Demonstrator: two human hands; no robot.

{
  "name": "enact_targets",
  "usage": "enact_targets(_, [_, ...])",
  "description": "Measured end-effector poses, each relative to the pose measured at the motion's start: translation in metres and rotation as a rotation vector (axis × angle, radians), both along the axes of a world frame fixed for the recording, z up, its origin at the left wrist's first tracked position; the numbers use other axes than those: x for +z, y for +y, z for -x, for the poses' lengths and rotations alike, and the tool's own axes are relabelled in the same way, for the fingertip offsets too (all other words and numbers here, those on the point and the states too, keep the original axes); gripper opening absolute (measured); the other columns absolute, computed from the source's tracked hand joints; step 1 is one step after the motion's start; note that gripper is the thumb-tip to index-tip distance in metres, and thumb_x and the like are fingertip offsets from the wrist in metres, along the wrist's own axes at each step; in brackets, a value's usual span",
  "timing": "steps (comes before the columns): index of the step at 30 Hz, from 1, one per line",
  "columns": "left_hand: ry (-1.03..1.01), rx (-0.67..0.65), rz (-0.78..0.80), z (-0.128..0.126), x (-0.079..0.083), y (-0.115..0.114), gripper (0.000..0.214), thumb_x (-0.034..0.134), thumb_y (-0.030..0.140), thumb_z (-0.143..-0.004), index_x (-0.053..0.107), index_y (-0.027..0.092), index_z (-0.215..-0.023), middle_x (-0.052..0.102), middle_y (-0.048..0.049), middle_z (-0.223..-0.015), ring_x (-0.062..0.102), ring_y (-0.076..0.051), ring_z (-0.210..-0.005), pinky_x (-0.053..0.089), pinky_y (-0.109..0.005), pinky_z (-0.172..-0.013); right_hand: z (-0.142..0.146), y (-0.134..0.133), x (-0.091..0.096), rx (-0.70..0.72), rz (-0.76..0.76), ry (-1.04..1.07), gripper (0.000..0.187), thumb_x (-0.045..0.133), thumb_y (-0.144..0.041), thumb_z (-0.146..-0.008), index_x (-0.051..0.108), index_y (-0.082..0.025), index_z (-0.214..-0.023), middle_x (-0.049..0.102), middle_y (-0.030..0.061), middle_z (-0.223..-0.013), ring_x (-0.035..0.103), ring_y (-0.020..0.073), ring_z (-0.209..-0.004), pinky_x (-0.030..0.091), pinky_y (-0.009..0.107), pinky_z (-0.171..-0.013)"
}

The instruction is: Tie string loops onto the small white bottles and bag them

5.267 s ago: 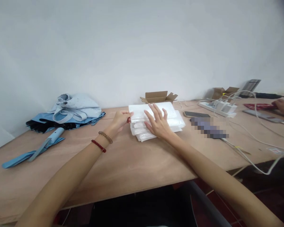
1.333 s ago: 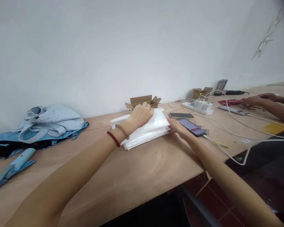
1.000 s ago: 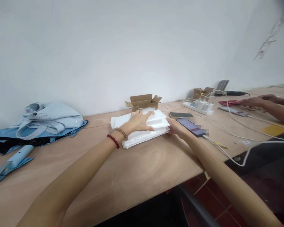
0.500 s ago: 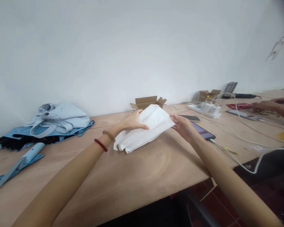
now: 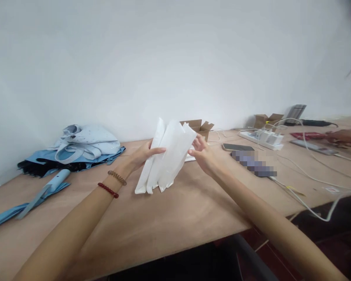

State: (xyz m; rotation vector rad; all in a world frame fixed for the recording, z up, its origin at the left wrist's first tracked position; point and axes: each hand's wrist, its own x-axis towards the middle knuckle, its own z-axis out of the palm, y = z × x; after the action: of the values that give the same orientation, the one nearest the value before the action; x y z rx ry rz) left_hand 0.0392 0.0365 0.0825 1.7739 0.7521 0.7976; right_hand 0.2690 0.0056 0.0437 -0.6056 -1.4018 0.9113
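Observation:
A stack of white plastic packets (image 5: 163, 158) stands tilted on its lower end on the wooden table (image 5: 169, 218). My left hand (image 5: 144, 154) grips its left side, thumb across the front. My right hand (image 5: 203, 154) holds the upper right edge with bent fingers. One more white packet (image 5: 190, 158) lies flat on the table behind the stack. Two bead bracelets sit on my left wrist.
A small open cardboard box (image 5: 200, 127) stands at the wall behind the stack. A blue umbrella and folded light-blue cloth (image 5: 84, 142) lie at left. Two phones (image 5: 238, 147), a power strip (image 5: 263, 136) and white cables lie at right. Another person's hand (image 5: 343, 136) rests far right.
The packets lay flat in a pile under both hands; now both hands have lifted them and tipped them nearly upright on one end. The view has swung a little to the left.

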Motion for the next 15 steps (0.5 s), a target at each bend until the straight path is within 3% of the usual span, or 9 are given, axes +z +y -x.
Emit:
enact_targets(3, [-0.106, 0.052, 0.022, 0.012, -0.019, -0.001, 0.08, 0.07, 0.05, -0.072, 0.04, 0.018, -0.139, 0.06, -0.016, -0.126, 0.056, -0.035, -0.117, 0.047, -0.05, -0.096, 0.024, 0.012, -0.009, 0.076, 0.053, 0.009, 0.09, 0.081, -0.039, -0.061, 0.034, -0.034, -0.137, 0.047, 0.0041, -0.141, 0.04, 0.0252, -0.132, 0.039, 0.046, -0.106])
enact_targets(7, [-0.154, 0.129, -0.082, 0.024, -0.038, -0.003, 0.089, 0.074, 0.052, -0.067, 0.036, 0.019, -0.14, 0.051, -0.0168, -0.137, 0.047, -0.036, -0.127, 0.042, -0.048, -0.101, 0.047, 0.014, -0.015, 0.17, 0.061, -0.13, 0.102, 0.086, -0.032, -0.053, 0.033, -0.027, -0.14, 0.045, 0.0079, -0.142, 0.039, 0.0277, -0.133, 0.04, 0.045, -0.107])
enact_targets(12, [0.0, 0.207, -0.207, 0.034, -0.043, -0.008, 0.103, 0.084, 0.043, -0.055, 0.033, 0.019, -0.141, 0.041, -0.0165, -0.145, 0.038, -0.035, -0.134, 0.037, -0.048, -0.107, 0.061, 0.014, -0.02, 0.222, 0.089, -0.162, 0.101, 0.085, -0.033, -0.055, 0.034, -0.026, -0.141, 0.051, 0.0079, -0.137, 0.045, 0.0275, -0.129, 0.041, 0.045, -0.105])
enact_targets(15, [0.07, 0.208, -0.253, 0.034, -0.045, -0.014, 0.103, 0.085, 0.038, -0.056, 0.031, 0.02, -0.143, 0.041, -0.0153, -0.146, 0.039, -0.033, -0.134, 0.036, -0.048, -0.108, 0.062, 0.014, -0.024, 0.238, 0.111, -0.154, 0.099, 0.084, -0.034, -0.057, 0.033, -0.025, -0.142, 0.057, 0.0076, -0.13, 0.05, 0.0271, -0.124, 0.039, 0.047, -0.106])
